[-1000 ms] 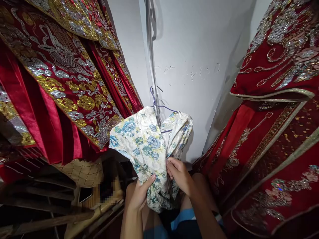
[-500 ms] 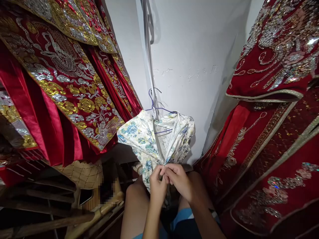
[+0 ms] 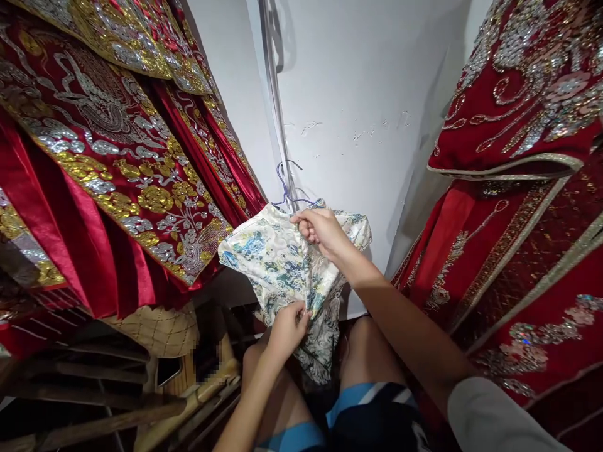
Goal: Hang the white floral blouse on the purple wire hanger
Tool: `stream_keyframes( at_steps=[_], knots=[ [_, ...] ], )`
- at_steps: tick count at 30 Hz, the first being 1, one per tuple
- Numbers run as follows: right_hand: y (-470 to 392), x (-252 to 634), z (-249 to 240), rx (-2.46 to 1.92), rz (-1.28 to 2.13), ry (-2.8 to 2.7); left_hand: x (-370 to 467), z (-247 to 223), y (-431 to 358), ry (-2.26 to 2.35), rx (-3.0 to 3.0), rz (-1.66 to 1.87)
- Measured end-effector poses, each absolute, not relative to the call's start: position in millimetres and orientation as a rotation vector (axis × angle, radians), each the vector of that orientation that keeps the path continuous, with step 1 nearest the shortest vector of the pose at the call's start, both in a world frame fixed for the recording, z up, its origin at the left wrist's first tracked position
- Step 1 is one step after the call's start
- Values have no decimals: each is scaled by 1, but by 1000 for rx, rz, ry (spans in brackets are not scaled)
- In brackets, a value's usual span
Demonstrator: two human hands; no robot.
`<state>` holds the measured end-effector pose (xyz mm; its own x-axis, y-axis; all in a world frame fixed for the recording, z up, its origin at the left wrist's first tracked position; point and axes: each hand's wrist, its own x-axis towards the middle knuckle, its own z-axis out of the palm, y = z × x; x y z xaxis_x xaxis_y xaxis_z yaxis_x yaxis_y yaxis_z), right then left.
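Note:
A white floral blouse (image 3: 282, 260) with blue and green flowers hangs from a thin purple hanger (image 3: 284, 182) in front of me. Low on its front seam, my left hand (image 3: 288, 329) pinches the cloth. Up at the neckline, my right hand (image 3: 323, 231) is closed at the top of the same seam; its fingers cover whatever small part they grip there. Between the two hands the front edges lie together in a nearly straight line. The blouse's lower part hangs between my knees.
A metal pole (image 3: 273, 94) stands before the white wall (image 3: 348, 75). Red embroidered garments (image 3: 155, 169) hang at left, and a beaded red garment (image 3: 513, 163) at right. At lower left are a bamboo chair (image 3: 198, 408) and a phone (image 3: 168, 370).
My right hand has moved up from beside my left hand to the neckline, and the open V of the blouse's front has closed. My left hand stays low on the seam.

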<state>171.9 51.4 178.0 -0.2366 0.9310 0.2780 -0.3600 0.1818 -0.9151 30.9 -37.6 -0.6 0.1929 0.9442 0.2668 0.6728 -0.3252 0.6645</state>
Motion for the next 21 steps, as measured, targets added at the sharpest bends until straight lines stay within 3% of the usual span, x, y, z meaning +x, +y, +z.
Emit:
stream_keyframes(
  at_steps=[2,6,9,14,21],
  knots=[
    [48,169,167,-604,1342,-1328,23,33,-33,1472,2137,943],
    [46,173,154,-588,1261,-1419,15,117,-16,1471,2132,1551],
    [47,176,157,-574,1222,-1463,18,157,3,1410,2357,1607],
    [53,169,141,-698,1073,-1474,32,172,20,1354,2554,1595],
    [41,164,76,-846,1209,-1498,-8,174,24,1344,1704,2249]
  ],
)
